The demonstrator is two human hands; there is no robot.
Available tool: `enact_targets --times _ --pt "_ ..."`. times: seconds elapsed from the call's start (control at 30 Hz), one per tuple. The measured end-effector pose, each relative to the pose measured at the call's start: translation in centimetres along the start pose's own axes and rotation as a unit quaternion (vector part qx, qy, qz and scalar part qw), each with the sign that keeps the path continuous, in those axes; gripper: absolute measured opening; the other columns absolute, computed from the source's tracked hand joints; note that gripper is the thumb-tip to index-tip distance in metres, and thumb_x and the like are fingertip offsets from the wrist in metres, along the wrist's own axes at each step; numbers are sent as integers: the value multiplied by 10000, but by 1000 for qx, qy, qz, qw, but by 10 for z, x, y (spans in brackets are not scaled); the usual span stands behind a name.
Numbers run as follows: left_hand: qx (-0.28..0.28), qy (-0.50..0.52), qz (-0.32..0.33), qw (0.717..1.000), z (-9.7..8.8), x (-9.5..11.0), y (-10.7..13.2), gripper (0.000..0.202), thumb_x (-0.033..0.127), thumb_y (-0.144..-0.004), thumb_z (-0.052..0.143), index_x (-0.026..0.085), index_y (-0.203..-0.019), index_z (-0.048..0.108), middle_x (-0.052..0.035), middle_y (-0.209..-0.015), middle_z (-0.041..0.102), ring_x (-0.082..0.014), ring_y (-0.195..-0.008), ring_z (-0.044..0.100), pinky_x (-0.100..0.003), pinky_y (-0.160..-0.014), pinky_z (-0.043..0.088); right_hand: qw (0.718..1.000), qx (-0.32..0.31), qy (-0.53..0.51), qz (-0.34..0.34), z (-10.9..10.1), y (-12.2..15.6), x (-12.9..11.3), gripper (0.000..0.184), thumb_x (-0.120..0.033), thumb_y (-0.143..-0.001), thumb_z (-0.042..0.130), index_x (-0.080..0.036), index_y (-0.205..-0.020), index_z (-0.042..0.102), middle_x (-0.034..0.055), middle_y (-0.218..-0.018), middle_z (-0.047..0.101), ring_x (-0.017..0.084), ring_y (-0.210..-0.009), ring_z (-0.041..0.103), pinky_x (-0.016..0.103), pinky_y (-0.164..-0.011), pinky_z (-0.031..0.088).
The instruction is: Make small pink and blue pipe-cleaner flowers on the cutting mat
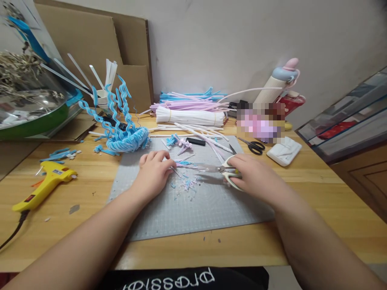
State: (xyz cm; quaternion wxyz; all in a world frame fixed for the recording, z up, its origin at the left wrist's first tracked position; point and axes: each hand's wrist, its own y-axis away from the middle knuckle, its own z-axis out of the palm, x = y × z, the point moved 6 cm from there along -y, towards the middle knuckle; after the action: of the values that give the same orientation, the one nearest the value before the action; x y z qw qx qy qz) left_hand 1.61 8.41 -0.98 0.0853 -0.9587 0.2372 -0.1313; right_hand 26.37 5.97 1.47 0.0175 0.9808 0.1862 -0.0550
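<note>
Over grey mat (196, 213), left hand (153, 172) palm-down pinches pipe-cleaner piece (175, 171); right hand (255, 176) grips scissors (211, 169).

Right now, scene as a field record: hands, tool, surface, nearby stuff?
surface: grey cutting mat on a wooden table
left hand: on the mat, fingers curled at a thin stem piece; grip unclear
right hand: holds white-handled scissors, blades pointing toward the left hand
scraps: blue, pink and white snippets between the hands
left of mat: yellow glue gun, blue curled pipe-cleaner piece
behind mat: white pipe-cleaner bundle, black scissors
</note>
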Motion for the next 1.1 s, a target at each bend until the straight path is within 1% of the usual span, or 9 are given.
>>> enact_targets --times 0.13,0.3,0.43,0.57,0.67,0.77,0.9,1.0,1.1 --pt "-13 19 26 999 6 -2 -4 160 178 -881 568 264 -820 689 -48 -1134 645 -289 -1122 488 -488 -914 283 1000 -3 -13 5 2 -2 -1 86 -262 -822 605 -193 -856 566 63 -935 614 240 -912 580 311 -745 421" --pt "-23 60 32 997 -2 -11 -3 139 227 -883 573 270 -796 673 -10 -1156 662 -259 -1134 503 -460 -944 270 999 -12 -31 16 5 -4 8 120 -295 -819 612 -192 -874 586 68 -969 627 227 -918 591 293 -740 412" --pt "7 83 -25 996 -10 -23 -9 153 232 -898 508 248 -848 651 -25 -989 707 -239 -1027 566 -440 -938 308 996 -37 -11 79 7 -3 14 199 -397 -805 630 -200 -811 596 68 -929 662 233 -859 609 283 -623 365" --pt "34 83 -87 992 -5 -27 -19 122 250 -865 542 223 -853 660 -49 -917 715 -265 -958 599 -463 -916 334 982 -79 18 170 8 1 15 287 -497 -776 633 -211 -746 624 68 -844 693 237 -760 620 283 -515 261" --pt "12 97 -79 992 4 -24 -24 101 253 -845 581 216 -836 675 -47 -949 716 -256 -963 617 -424 -890 372 977 -89 16 192 10 2 14 306 -514 -781 619 -211 -756 651 76 -826 703 235 -745 624 286 -514 257" --pt "-14 112 -50 992 8 -17 -27 132 323 -826 638 216 -888 683 -50 -1025 699 -245 -1010 617 -379 -875 400 974 -94 6 204 13 1 17 325 -530 -788 606 -212 -777 672 83 -841 712 237 -755 632 289 -516 268" --pt "-36 108 -16 993 11 -4 -29 264 417 -817 657 219 -991 676 -67 -1113 673 -270 -1069 596 -415 -916 368 970 -102 9 221 17 1 22 355 -552 -785 606 -206 -787 683 92 -858 716 250 -776 647 291 -516 283" --pt "-51 93 10 994 13 6 -34 209 372 -810 660 234 -965 682 -56 -1068 689 -277 -1065 585 -441 -949 327 971 -102 13 217 18 0 21 362 -541 -797 601 -190 -825 687 110 -896 716 262 -816 656 296 -534 311" --pt "-60 82 27 994 15 12 -38 138 311 -814 619 220 -894 684 -49 -953 701 -263 -991 599 -437 -945 328 974 -90 5 206 16 -1 18 344 -502 -816 585 -178 -887 677 119 -940 711 266 -841 657 299 -549 332"
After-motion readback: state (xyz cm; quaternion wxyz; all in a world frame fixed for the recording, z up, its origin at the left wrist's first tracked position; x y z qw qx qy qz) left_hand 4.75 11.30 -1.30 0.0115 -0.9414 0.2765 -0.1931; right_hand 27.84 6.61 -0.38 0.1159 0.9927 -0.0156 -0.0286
